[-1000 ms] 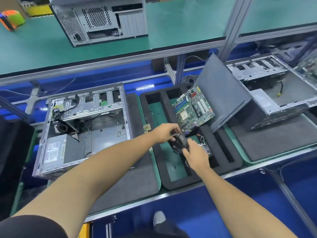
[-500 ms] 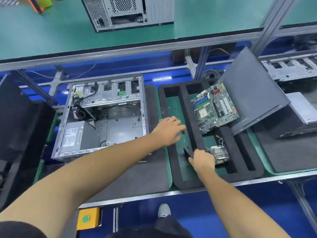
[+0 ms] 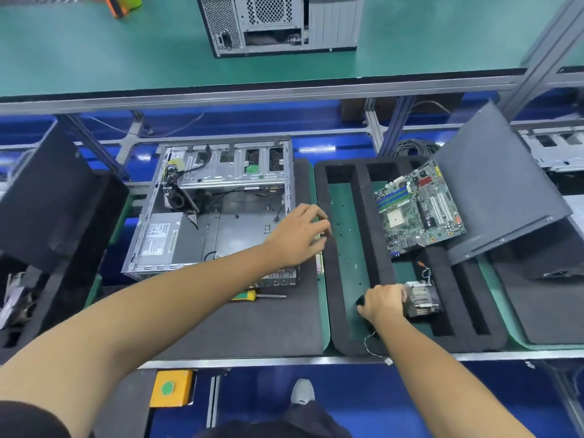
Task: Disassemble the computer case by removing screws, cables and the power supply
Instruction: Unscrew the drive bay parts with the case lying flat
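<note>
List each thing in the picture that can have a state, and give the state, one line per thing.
computer case: lying on its side, open, motherboard bay bare
power supply: still inside the case
motherboard: out, propped tilted on the foam tray
side panel: off, leaning tilted
screwdriver: lying on the mat, unheld
left hand: over the case's edge, fingers loosely curled
right hand: grips a black part in the tray

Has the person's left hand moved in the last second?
Yes. The left hand left the black part in the foam tray and went left, to the open computer case.
</note>
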A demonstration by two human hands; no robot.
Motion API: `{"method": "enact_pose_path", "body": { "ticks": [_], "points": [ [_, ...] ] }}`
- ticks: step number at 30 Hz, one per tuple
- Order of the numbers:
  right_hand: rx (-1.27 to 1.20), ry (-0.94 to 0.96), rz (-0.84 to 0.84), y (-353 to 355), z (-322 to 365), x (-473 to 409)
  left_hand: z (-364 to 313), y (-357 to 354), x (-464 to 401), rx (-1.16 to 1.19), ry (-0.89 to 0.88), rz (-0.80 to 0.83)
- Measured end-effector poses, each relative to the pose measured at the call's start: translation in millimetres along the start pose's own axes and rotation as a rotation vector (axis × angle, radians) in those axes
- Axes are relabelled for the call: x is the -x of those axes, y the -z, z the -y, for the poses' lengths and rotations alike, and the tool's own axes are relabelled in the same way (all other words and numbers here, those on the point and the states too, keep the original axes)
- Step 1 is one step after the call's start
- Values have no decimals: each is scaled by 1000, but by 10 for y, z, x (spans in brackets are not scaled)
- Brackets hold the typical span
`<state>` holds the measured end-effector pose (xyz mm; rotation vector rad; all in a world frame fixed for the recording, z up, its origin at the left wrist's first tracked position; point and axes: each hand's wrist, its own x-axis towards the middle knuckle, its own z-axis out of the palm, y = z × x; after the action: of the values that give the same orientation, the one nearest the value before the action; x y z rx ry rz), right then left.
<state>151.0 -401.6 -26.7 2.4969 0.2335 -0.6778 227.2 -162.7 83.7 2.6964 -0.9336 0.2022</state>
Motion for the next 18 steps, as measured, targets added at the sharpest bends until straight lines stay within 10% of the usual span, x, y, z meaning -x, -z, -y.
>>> {"method": "enact_pose_path", "body": {
  "ticks": [12, 18],
  "points": [
    [-264, -65, -131, 287, 16, -10, 367, 117, 478, 72, 127, 21],
    [-923, -23, -483, 1420, 129, -230, 663, 297, 731, 86, 249, -1]
  ]
}}
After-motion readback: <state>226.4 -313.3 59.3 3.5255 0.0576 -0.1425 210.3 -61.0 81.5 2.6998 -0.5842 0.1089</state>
